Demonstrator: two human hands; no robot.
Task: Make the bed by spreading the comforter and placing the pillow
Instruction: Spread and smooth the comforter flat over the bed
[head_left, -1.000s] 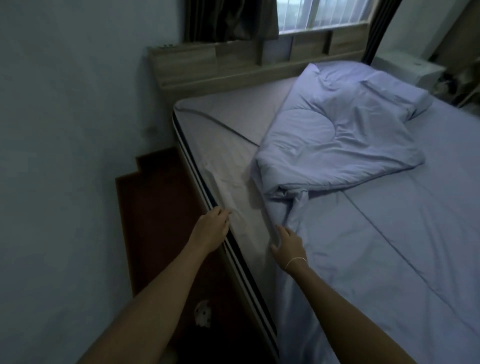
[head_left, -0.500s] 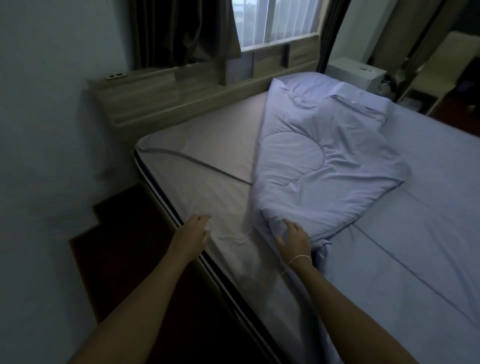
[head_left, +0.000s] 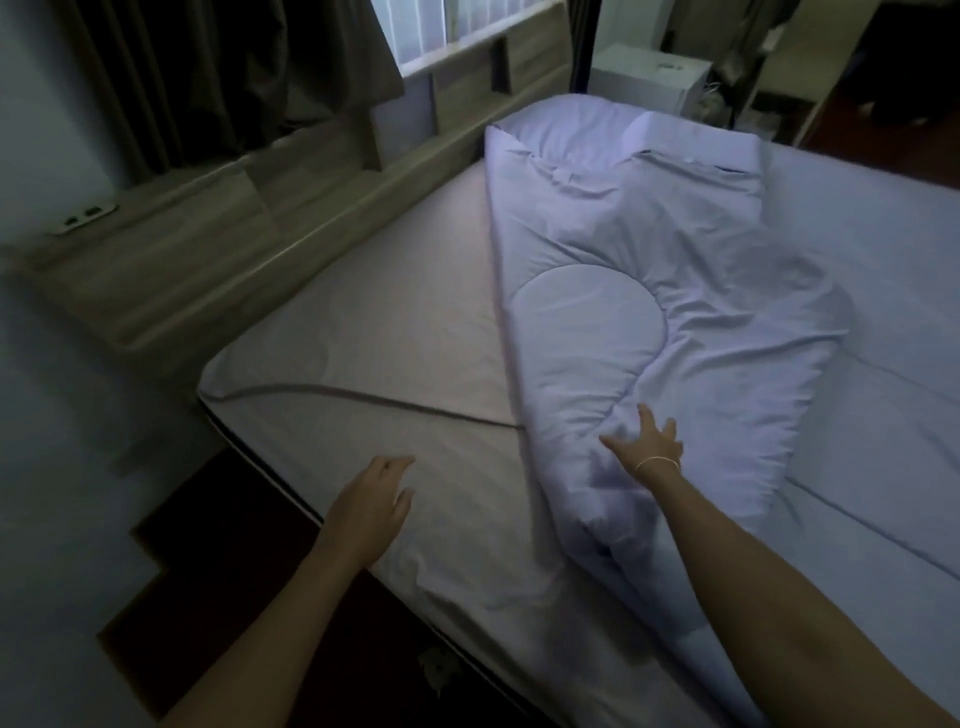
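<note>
A pale lilac comforter (head_left: 675, 291) lies bunched in a long folded heap down the middle of the bed (head_left: 363, 332). At its far end, against the headboard, shows what looks like a matching pillow (head_left: 566, 130). My right hand (head_left: 647, 444) lies on the comforter's near fold with fingers spread and straight. My left hand (head_left: 376, 501) hovers with relaxed fingers over the grey sheet by the mattress's left edge, holding nothing.
A wooden headboard shelf (head_left: 291, 228) runs along the far side under a curtained window (head_left: 447, 26). A white cabinet (head_left: 649, 73) stands beyond the bed's far right corner. Dark floor (head_left: 197, 545) fills the narrow gap between mattress and left wall.
Both hands left the mattress edge and moved up over the bed. My right hand went from the sheet onto the comforter's near fold. The view swung towards the headboard.
</note>
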